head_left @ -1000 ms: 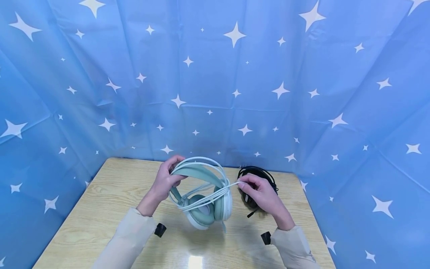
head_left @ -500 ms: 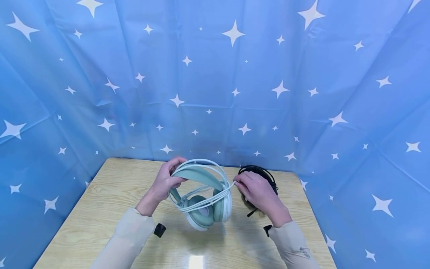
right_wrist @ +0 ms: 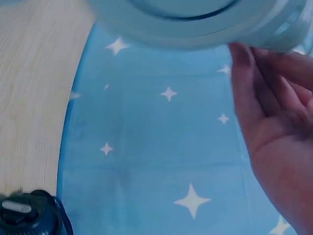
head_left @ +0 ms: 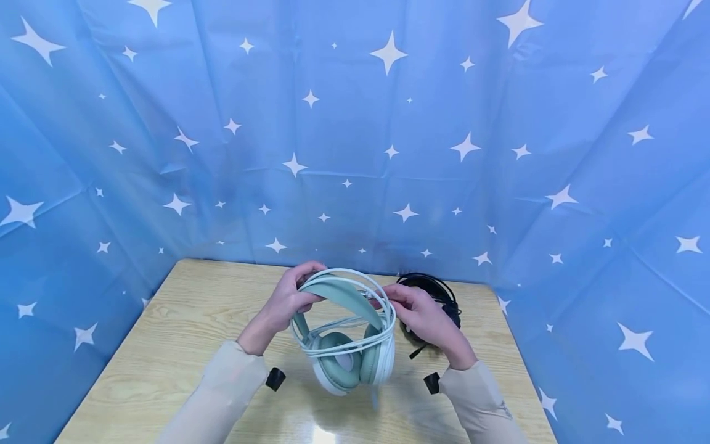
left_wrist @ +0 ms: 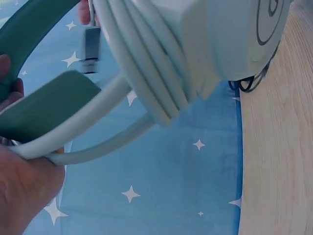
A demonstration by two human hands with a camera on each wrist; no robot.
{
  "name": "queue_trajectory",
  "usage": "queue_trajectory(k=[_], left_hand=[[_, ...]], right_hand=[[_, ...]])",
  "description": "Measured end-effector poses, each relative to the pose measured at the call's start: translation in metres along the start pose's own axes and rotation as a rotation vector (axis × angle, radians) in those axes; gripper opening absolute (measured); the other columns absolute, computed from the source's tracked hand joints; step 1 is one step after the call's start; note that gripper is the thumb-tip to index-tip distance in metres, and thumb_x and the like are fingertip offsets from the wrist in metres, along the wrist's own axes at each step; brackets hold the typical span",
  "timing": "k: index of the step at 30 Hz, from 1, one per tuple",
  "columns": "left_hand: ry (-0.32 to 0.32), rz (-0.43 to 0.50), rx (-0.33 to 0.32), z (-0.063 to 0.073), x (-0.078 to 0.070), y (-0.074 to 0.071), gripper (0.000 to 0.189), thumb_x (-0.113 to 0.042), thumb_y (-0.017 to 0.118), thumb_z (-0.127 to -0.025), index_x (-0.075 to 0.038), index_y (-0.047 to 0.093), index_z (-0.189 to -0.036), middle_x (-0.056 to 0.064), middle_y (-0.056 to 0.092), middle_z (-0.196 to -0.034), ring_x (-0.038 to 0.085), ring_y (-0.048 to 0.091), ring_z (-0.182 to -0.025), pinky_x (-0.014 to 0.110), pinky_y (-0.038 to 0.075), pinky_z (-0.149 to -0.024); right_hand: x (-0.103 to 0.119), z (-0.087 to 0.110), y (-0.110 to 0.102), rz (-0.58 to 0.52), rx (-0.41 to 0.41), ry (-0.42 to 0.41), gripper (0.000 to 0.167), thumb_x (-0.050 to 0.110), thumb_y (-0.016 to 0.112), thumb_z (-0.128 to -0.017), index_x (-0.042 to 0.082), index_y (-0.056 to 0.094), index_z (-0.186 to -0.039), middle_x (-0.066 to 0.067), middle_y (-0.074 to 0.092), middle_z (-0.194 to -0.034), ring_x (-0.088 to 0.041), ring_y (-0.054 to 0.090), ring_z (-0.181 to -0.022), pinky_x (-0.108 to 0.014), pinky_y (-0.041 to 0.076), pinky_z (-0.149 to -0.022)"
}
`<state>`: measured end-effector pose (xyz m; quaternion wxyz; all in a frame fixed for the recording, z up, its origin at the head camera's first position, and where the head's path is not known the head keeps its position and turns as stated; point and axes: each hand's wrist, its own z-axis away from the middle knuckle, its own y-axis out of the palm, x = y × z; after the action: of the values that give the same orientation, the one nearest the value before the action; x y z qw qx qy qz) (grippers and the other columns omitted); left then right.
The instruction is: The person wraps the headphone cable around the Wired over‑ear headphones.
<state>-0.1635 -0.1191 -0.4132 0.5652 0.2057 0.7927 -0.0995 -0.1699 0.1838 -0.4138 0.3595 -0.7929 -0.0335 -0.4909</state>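
My left hand (head_left: 285, 299) grips the headband of mint-green and white headphones (head_left: 346, 296), holding them raised over the table with the ear cups hanging down. Their pale cable is wound in several loops around the band and cups. My right hand (head_left: 421, 317) is at the right side of the loops, its fingertips partly hidden behind them, and pinches the cable close to its end. A small grey plug (left_wrist: 91, 49) on that end dangles by the green headband in the left wrist view. The white outer ear cup (right_wrist: 190, 29) covers my right fingertips in the right wrist view.
Black headphones (head_left: 410, 336) with a bundled black cable lie on the wooden table (head_left: 166, 345), behind and beside my right hand. A blue curtain (head_left: 333, 123) with white stars surrounds the table at the back and sides.
The mint-green headphones and my left hand have shifted slightly right and down. My right hand has moved left with the cable end, from beside the loops to in among them.
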Motion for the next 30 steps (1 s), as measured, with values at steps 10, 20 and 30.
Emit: queue_trajectory(k=[10, 20, 30], left_hand=[[-0.069, -0.045, -0.093, -0.005, 0.0, 0.007, 0.027, 0.001, 0.067, -0.091, 0.01, 0.06, -0.115, -0.005, 0.057, -0.071, 0.007, 0.032, -0.046, 0.022, 0.027, -0.044], [-0.136, -0.087, -0.197, -0.01, 0.002, 0.015, 0.028, -0.001, 0.071, -0.088, 0.007, 0.063, -0.114, -0.002, 0.053, -0.072, 0.008, 0.034, -0.047, 0.022, 0.03, -0.045], [-0.161, -0.262, -0.256, -0.013, 0.004, 0.019, 0.027, -0.003, 0.075, -0.086, -0.001, 0.067, -0.112, 0.003, 0.056, -0.081, 0.015, 0.044, -0.06, 0.025, 0.038, -0.051]], right_hand=[[0.001, 0.004, -0.003, -0.219, 0.093, 0.101, 0.042, 0.004, 0.038, -0.102, -0.007, 0.058, -0.138, -0.022, 0.065, -0.134, -0.02, 0.061, -0.127, -0.025, 0.046, -0.104], [-0.013, 0.004, 0.011, -0.141, -0.02, 0.214, 0.056, 0.036, 0.028, -0.114, 0.001, 0.072, -0.118, -0.011, 0.072, -0.117, -0.022, 0.064, -0.113, -0.042, 0.046, -0.103], [-0.018, 0.003, 0.017, -0.087, -0.054, 0.347, 0.065, 0.05, 0.02, -0.113, 0.01, 0.068, -0.131, -0.004, 0.069, -0.125, -0.026, 0.059, -0.125, -0.054, 0.036, -0.113]])
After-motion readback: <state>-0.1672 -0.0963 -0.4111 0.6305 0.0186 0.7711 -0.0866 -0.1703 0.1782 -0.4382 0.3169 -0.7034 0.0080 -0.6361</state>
